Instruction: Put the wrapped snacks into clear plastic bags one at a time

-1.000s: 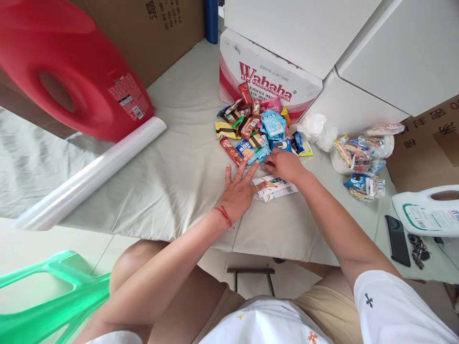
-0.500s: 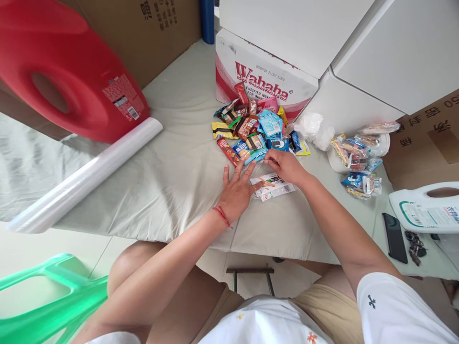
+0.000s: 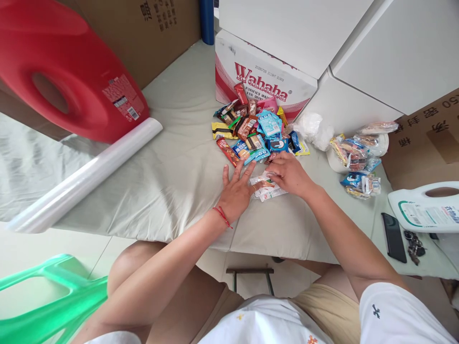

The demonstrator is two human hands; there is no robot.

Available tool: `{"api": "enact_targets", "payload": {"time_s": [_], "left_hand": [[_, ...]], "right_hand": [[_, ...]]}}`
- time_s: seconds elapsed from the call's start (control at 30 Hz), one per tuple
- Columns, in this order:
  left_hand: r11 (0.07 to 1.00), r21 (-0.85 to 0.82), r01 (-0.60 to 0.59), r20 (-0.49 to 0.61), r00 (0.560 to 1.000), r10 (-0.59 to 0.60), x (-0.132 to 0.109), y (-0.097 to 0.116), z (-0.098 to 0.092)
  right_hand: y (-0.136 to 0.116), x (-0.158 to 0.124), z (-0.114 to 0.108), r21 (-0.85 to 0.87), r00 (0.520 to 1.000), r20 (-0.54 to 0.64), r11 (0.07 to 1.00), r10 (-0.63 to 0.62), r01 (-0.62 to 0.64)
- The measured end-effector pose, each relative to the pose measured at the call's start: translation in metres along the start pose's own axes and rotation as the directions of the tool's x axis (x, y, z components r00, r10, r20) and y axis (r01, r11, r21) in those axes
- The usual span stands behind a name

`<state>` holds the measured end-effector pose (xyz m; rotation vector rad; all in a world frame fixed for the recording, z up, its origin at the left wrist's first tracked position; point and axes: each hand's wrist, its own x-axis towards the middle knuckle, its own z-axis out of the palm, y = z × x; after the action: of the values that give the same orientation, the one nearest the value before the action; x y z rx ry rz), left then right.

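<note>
Your bracelet [image 3: 223, 217] is red, your tee [image 3: 265, 325] is white with little orange flowers [image 3: 312, 339], that packet [image 3: 269, 192] is mostly white, the snack wrappers [image 3: 247, 126] go full red-brown-blue-yellow, and your surface [image 3: 186, 162] is kinda greyish beige. Big jug [image 3: 96, 67] is bright red.

I see a pale, creased cloth-covered surface [image 3: 186, 157] spread beneath the left hand [image 3: 234, 193] and the right hand [image 3: 292, 177]. White packets [image 3: 268, 192] lie between the two, partly covered. Just beyond the fingertips I have a heap of wrapped snacks [image 3: 247, 126], then a Wahaha carton [image 3: 263, 76]. Left of the left hand — a plastic roll [image 3: 89, 174] and a red jug [image 3: 103, 119]. Right of the right hand — crumpled clear plastic [image 3: 310, 125], a snack-filled tub [image 3: 337, 162], loose packets [image 3: 355, 182], a white bottle [image 3: 412, 210], a phone [image 3: 393, 238] and keys [image 3: 415, 247].
</note>
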<state>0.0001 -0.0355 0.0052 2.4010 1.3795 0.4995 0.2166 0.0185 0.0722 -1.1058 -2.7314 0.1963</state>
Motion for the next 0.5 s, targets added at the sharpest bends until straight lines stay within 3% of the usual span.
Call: {"api": "enact_targets", "payload": {"time_s": [0.13, 0.27, 0.4, 0.5], "left_hand": [[1.0, -0.018, 0.003, -0.014, 1.0, -0.004, 0.0, 0.001, 0.001], [0.994, -0.106, 0.029, -0.062, 0.997, -0.036, 0.0, -0.005, 0.002], [0.939, -0.333, 0.088, -0.175, 0.973, -0.153, 0.005, -0.022, 0.002], [0.807, -0.584, 0.09, -0.287, 0.907, -0.309, 0.01, -0.032, 0.0]], "right_hand": [[-0.019, -0.025, 0.008, -0.02, 0.993, 0.107, 0.999, -0.041, 0.043], [-0.019, -0.051, 0.023, -0.001, 0.994, 0.104, 0.999, -0.038, 0.038], [-0.011, -0.064, 0.034, -0.012, 0.993, 0.069, 0.996, -0.091, 0.092], [-0.01, -0.067, 0.039, -0.037, 0.994, 0.057, 0.994, -0.098, 0.101]]}}
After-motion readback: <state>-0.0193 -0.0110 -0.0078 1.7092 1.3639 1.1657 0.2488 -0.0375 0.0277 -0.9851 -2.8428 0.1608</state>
